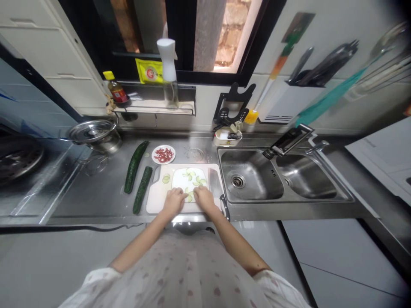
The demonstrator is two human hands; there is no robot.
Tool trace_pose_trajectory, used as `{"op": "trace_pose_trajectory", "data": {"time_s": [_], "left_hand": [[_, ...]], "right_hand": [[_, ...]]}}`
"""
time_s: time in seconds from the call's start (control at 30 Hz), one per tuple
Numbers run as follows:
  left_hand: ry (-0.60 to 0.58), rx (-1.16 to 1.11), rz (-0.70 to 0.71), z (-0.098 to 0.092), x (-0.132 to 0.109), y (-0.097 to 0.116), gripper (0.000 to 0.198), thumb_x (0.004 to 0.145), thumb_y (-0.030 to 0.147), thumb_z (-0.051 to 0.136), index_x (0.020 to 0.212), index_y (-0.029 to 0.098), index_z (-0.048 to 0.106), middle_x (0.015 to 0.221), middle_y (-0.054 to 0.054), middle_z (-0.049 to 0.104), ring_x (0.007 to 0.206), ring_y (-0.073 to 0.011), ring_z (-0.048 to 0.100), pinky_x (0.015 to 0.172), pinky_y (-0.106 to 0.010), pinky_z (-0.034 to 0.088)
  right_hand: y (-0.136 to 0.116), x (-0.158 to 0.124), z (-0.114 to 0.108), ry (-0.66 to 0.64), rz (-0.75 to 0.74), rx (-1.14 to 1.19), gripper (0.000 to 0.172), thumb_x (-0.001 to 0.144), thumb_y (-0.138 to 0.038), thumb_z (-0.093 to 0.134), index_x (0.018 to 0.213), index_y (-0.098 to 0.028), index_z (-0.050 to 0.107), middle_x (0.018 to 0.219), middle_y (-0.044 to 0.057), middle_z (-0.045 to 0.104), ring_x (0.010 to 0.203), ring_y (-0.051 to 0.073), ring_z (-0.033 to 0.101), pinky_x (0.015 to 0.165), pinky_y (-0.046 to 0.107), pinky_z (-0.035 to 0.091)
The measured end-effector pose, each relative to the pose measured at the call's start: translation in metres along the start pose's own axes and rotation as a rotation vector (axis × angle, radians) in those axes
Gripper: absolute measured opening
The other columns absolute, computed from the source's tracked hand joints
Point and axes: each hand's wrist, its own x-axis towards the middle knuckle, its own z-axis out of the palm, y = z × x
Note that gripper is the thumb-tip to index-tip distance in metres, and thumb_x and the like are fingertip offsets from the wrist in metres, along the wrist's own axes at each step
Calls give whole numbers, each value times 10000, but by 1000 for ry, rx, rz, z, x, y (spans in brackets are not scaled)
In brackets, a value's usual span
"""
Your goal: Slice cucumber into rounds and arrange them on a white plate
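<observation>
A white cutting board (154,199) lies on the steel counter with a white plate (179,179) on it, holding pale green cucumber slices (194,179). My left hand (173,201) and my right hand (204,199) rest at the plate's near edge, fingers curled down at a cucumber slice (189,197) between them. Which hand grips it is unclear. A cleaver (214,182) lies on the board's right side, apart from my right hand. Two whole cucumbers (135,164) (142,189) lie left of the board.
A small dish of red pieces (163,155) sits behind the board. A double sink (253,175) with a faucet (287,143) is right. A lidded pot (96,134) and stove (17,156) stand left. Bottles (116,89) line a shelf under the window.
</observation>
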Motion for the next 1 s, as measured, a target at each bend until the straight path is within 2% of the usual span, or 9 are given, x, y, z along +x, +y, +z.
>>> {"op": "trace_pose_trajectory", "data": {"time_s": [0.17, 0.37, 0.77, 1.0], "left_hand": [[39, 12, -6, 1, -3, -1, 345, 861, 141, 464, 1095, 273, 680, 1057, -75, 579, 990, -231, 471, 869, -371, 338], [29, 32, 37, 2, -5, 0, 326, 853, 124, 469, 1034, 266, 700, 1027, -75, 588, 966, -230, 469, 843, -373, 336], [11, 55, 32, -1, -3, 2, 313, 852, 124, 472, 1010, 255, 709, 988, -79, 596, 932, -227, 474, 815, -365, 335], [-16, 83, 31, -4, -1, 4, 273, 858, 138, 481, 975, 236, 707, 959, -88, 597, 941, -237, 482, 807, -369, 330]], "right_hand": [[1, 0, -3, 4, 1, 21, 270, 964, -245, 386, 1053, -195, 635, 1075, 101, 610, 981, 193, 540, 763, 261, 391], [-2, -1, -2, 9, -21, -18, 300, 970, -244, 357, 1018, -196, 648, 1052, 101, 608, 962, 199, 545, 743, 266, 393], [-7, 0, 0, -19, -13, -28, 271, 965, -245, 380, 1017, -187, 640, 1047, 96, 608, 953, 189, 534, 740, 259, 383], [-5, -2, 2, 53, -30, 34, 232, 946, -245, 415, 995, -180, 632, 1016, 89, 620, 940, 184, 537, 737, 252, 371]]}}
